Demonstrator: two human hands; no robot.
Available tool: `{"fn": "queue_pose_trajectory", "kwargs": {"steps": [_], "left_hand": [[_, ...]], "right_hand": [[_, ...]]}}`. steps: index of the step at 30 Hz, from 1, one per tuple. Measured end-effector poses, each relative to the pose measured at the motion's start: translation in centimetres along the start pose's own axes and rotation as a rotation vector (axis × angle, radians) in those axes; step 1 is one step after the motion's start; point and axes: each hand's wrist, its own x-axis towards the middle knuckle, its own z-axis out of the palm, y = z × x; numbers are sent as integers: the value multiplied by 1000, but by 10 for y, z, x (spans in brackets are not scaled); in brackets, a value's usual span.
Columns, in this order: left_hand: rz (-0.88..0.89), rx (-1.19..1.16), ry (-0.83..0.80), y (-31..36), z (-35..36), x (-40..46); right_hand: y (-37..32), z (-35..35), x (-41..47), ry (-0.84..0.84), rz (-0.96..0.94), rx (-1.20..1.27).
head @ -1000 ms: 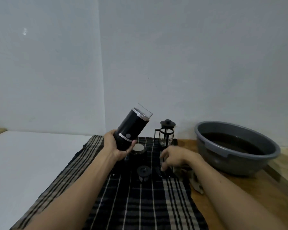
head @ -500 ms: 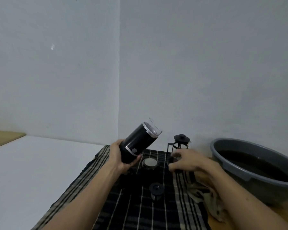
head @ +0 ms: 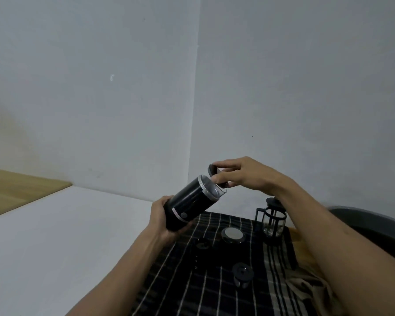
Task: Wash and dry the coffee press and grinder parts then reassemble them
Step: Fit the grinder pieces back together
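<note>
Grinder body: tilted, gripped at base by left hand. Lid, possibly black: pinched by right hand, just beside grinder's clear top

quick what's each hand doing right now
Left hand: grip closed around the black grinder body.
Right hand: grip pinching a dark lid at the grinder's clear top.

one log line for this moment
left hand: grips grinder body | right hand: pinches lid at its clear top | step: reassembly
</note>
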Motion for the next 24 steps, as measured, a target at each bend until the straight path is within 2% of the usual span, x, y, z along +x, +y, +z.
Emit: {"fn": "queue_pose_trajectory", "kwargs": {"steps": [10,12,16,19,24], "left_hand": [[-43,32,33,9,-20,-7],[-46,51,32,10,-21,-8],[-31,142,7,5,-13,-11],[-38,169,-17,1,-8,-15],[-39,78,-46,-7,-11,-16]], "right_hand": [[-7,25,13,-92,-27,-164],[-11,28,13,-87,-21,-115],[-13,52,23,77,65,91],[-9,67,30,109,109,278],[-17,74,34,176,164,231]]}}
